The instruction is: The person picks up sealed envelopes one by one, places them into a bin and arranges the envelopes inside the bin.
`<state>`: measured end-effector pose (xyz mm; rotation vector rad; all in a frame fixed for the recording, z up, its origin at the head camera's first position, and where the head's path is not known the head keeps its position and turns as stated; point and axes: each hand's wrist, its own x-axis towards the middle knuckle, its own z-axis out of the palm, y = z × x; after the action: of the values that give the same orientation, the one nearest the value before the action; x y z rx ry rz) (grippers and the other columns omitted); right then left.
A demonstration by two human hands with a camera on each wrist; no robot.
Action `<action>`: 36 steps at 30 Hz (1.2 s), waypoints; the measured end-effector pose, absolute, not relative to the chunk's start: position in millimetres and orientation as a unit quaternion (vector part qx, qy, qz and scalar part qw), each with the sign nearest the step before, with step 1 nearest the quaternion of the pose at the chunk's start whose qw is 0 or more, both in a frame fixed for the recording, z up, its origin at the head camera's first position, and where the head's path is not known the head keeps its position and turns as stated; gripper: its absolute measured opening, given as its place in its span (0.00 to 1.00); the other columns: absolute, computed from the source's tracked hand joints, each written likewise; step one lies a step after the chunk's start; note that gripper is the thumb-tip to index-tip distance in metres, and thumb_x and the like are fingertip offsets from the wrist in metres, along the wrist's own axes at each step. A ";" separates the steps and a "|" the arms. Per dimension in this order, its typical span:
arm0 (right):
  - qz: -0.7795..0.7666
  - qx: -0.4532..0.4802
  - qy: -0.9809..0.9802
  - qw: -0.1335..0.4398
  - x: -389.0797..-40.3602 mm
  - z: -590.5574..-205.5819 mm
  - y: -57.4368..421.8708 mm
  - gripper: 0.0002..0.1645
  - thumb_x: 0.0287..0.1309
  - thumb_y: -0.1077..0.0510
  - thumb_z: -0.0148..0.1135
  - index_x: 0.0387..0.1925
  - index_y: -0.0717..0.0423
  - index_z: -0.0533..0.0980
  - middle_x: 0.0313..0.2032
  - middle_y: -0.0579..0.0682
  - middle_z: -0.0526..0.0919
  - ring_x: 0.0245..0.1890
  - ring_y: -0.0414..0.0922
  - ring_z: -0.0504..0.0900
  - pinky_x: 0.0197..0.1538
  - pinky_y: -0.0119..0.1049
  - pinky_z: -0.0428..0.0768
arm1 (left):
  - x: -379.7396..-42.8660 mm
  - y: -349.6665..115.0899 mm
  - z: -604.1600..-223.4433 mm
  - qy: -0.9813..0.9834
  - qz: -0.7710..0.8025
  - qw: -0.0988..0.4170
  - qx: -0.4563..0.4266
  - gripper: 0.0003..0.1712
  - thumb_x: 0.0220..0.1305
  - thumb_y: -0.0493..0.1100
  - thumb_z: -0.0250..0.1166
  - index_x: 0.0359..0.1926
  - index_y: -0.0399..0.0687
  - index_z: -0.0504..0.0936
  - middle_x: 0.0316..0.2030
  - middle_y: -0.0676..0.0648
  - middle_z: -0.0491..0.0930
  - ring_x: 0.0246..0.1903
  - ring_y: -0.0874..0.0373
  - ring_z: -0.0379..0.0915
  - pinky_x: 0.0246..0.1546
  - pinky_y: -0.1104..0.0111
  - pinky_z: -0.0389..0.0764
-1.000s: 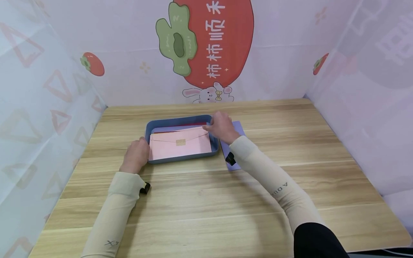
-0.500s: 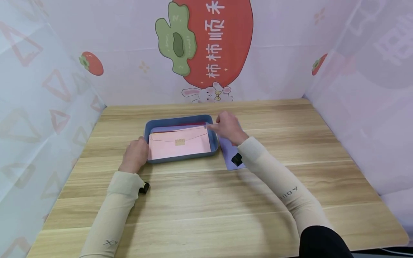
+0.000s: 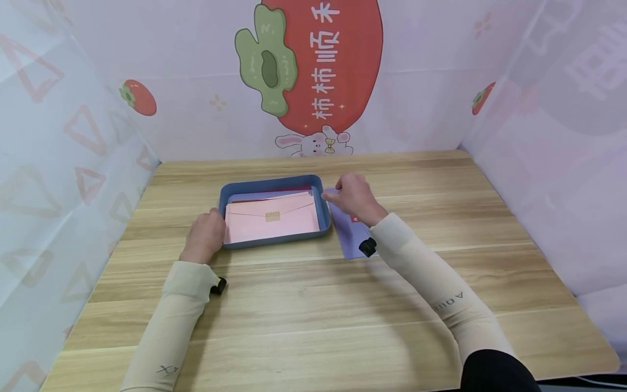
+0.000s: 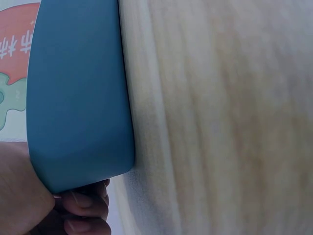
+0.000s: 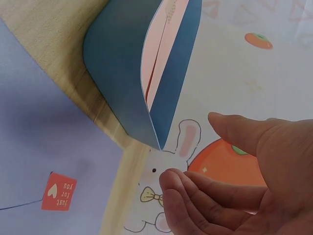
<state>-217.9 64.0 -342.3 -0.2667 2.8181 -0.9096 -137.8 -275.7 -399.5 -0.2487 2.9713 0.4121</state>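
A blue tray (image 3: pixel 276 239) stands on the table with a pink envelope (image 3: pixel 254 228) on top inside it, gold patch at its flap. Purple and red paper edges show behind the pink one. My left hand (image 3: pixel 203 237) grips the tray's left end; in the left wrist view its fingers (image 4: pixel 85 203) curl at the outer wall. Just right of the tray, my right hand (image 3: pixel 355 196) hovers over a purple envelope (image 3: pixel 350 242) with a red "just for you" sticker (image 5: pixel 59 191). In the right wrist view its thumb and fingers are apart, with nothing between them.
The wood-grain table (image 3: pixel 294 316) reaches forward of the tray and out to both sides. Printed cloth walls (image 3: pixel 416 109) close off the back, left and right. A dark cable (image 3: pixel 600 384) shows past the table's front right edge.
My right hand has moved right, off the tray's right end and clear of its rim, uncovering the pink envelope's corner. The left hand and tray stay put.
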 end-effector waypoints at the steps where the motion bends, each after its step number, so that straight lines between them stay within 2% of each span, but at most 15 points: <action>1: -0.304 -0.089 0.945 0.084 -217.3 -342.1 65.4 0.30 0.66 0.46 0.73 0.58 0.66 0.82 0.55 0.60 0.85 0.42 0.52 0.85 0.41 0.40 0.87 | -137.6 -275.6 -399.3 0.985 0.137 0.064 -0.082 0.19 0.80 0.35 0.42 0.54 0.18 0.69 0.46 0.18 0.78 0.36 0.36 0.78 0.40 0.46 0.82; 8: -0.295 -0.073 0.948 0.100 -215.1 -342.0 75.1 0.35 0.67 0.44 0.72 0.63 0.65 0.80 0.61 0.63 0.83 0.45 0.53 0.86 0.47 0.44 0.89 | -137.2 -275.2 -399.3 0.985 0.139 0.061 -0.082 0.19 0.81 0.36 0.44 0.55 0.18 0.69 0.46 0.18 0.78 0.37 0.36 0.78 0.39 0.46 0.83; 22: -0.291 -0.062 0.949 0.107 -209.5 -344.8 101.0 0.36 0.67 0.44 0.72 0.63 0.67 0.78 0.59 0.64 0.83 0.45 0.54 0.87 0.52 0.48 0.88 | -137.0 -276.7 -399.8 0.985 0.145 0.056 -0.078 0.20 0.79 0.36 0.43 0.55 0.17 0.69 0.46 0.17 0.77 0.38 0.33 0.79 0.40 0.44 0.82; 27: -0.278 -0.056 0.953 0.106 -205.5 -345.7 109.6 0.36 0.67 0.43 0.72 0.62 0.68 0.79 0.56 0.63 0.84 0.44 0.53 0.85 0.48 0.45 0.87 | -137.4 -276.2 -399.6 0.984 0.145 0.060 -0.081 0.20 0.80 0.36 0.42 0.55 0.17 0.69 0.47 0.17 0.77 0.38 0.33 0.80 0.40 0.44 0.83; 30: -0.270 -0.057 0.956 0.101 -202.8 -346.5 114.8 0.35 0.67 0.43 0.72 0.60 0.68 0.80 0.53 0.63 0.85 0.42 0.52 0.84 0.43 0.41 0.85 | -137.2 -275.7 -399.4 0.984 0.146 0.060 -0.082 0.20 0.80 0.36 0.42 0.55 0.18 0.69 0.47 0.17 0.77 0.38 0.33 0.80 0.40 0.44 0.83; 33: -0.267 -0.061 0.957 0.095 -200.5 -348.0 120.1 0.34 0.66 0.44 0.72 0.58 0.69 0.81 0.54 0.64 0.86 0.41 0.52 0.84 0.40 0.38 0.83 | -136.6 -275.2 -399.3 0.985 0.145 0.057 -0.080 0.20 0.80 0.36 0.42 0.54 0.18 0.69 0.47 0.17 0.77 0.38 0.33 0.80 0.39 0.44 0.83; 36: -0.266 -0.062 0.957 0.092 -198.6 -350.1 124.6 0.32 0.66 0.44 0.72 0.54 0.69 0.82 0.49 0.64 0.86 0.38 0.51 0.83 0.38 0.37 0.80 | -135.9 -275.1 -399.4 0.985 0.142 0.056 -0.077 0.20 0.79 0.36 0.43 0.54 0.17 0.69 0.46 0.17 0.77 0.37 0.34 0.80 0.39 0.44 0.83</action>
<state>-198.6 124.6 -350.1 -0.1849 2.8428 -0.7909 -135.9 -275.1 -399.4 -0.2351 2.9902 0.4301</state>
